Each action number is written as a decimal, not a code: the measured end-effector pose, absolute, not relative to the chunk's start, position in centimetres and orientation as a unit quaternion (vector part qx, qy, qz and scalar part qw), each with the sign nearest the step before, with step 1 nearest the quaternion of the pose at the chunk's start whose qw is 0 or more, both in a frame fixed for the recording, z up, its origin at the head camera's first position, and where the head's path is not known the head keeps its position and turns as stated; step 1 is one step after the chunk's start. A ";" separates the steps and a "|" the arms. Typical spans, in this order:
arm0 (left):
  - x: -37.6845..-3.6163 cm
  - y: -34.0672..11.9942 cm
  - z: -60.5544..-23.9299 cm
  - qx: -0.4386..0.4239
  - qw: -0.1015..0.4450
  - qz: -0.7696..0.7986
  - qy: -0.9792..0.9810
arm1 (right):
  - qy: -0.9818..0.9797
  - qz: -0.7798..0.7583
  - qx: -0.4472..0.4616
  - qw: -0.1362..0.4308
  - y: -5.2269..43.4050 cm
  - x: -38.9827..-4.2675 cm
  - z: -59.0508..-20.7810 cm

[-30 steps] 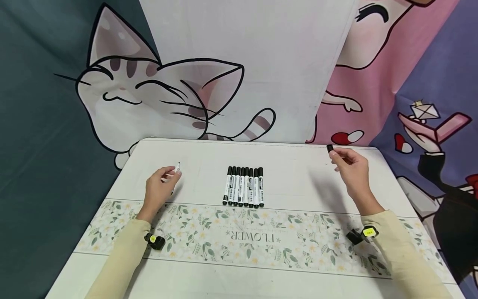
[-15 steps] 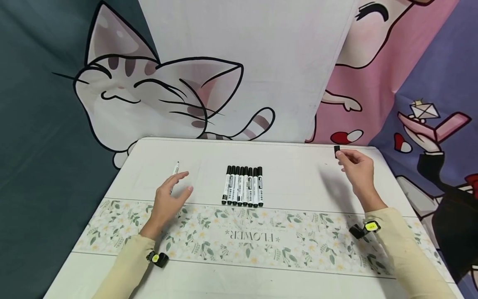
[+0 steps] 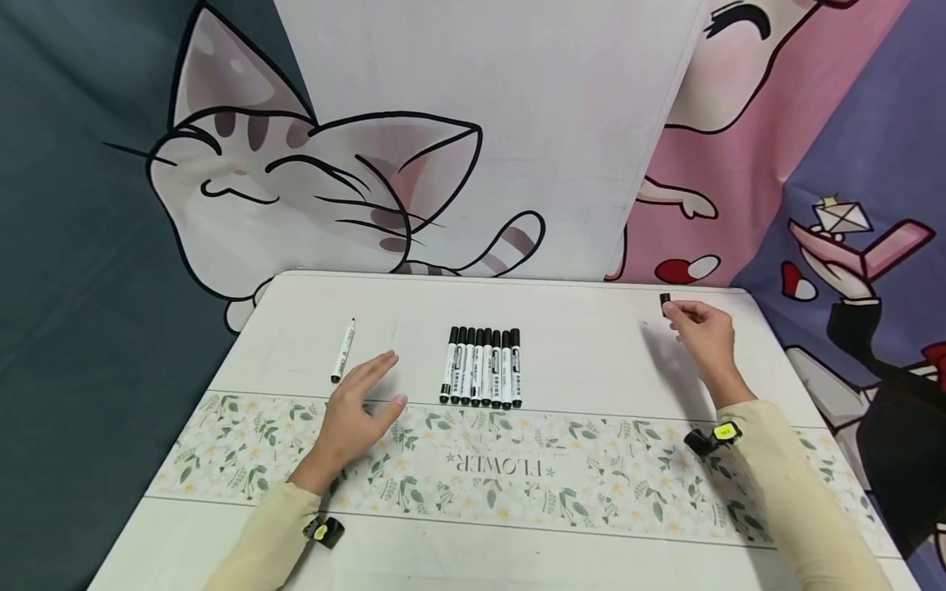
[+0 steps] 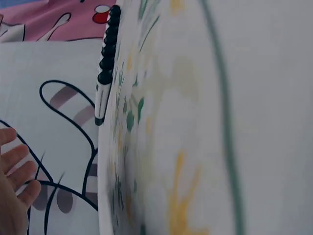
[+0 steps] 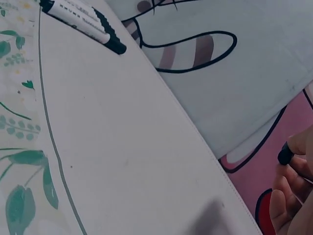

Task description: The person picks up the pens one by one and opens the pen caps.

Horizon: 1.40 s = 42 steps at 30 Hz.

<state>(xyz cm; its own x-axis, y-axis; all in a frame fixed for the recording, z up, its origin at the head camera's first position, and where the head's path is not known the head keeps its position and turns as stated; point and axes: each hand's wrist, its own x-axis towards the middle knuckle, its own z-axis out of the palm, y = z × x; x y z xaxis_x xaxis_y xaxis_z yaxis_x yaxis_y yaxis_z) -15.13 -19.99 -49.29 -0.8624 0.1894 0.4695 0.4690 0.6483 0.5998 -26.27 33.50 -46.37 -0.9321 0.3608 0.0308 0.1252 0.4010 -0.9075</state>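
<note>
A black marker cap (image 3: 664,303) is pinched between the thumb and fingers of the right hand (image 3: 702,338), raised near the far right corner of the white table (image 3: 584,353). The uncapped marker (image 3: 343,350) is laid on the table's left part, its bare tip pointed toward the far edge. Just beside its near end, the left hand (image 3: 355,417) is held with fingers extended and thumb spread apart. Between the hands, eight capped markers (image 3: 479,369) are lined up side by side, their black caps pointed away from the person. Nearer, the table is crossed by a floral band (image 3: 517,499) printed with an upside-down "FLOWER". Both arms are covered by beige sleeves (image 3: 264,529). Behind, a smiling cat (image 3: 244,234) is printed on the cloth backdrop (image 3: 562,123).
</note>
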 end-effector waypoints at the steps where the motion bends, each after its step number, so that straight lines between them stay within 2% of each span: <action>1: -15.0 -19.8 -49.3 -0.193 0.191 -0.376 -0.886 | -0.835 0.519 -0.147 0.108 33.6 -26.4 -46.6; 6: -14.7 -18.8 -49.2 -0.222 0.207 -0.374 -0.876 | -0.854 0.489 -0.155 0.090 34.3 -26.9 -47.5; 24: -14.4 -16.7 -48.8 -0.246 0.184 -0.370 -0.877 | -0.866 0.458 -0.200 0.036 36.0 -28.1 -50.0; 42: -14.8 -16.5 -49.2 -0.246 0.176 -0.362 -0.882 | -0.916 0.362 -0.171 0.015 35.2 -27.7 -50.4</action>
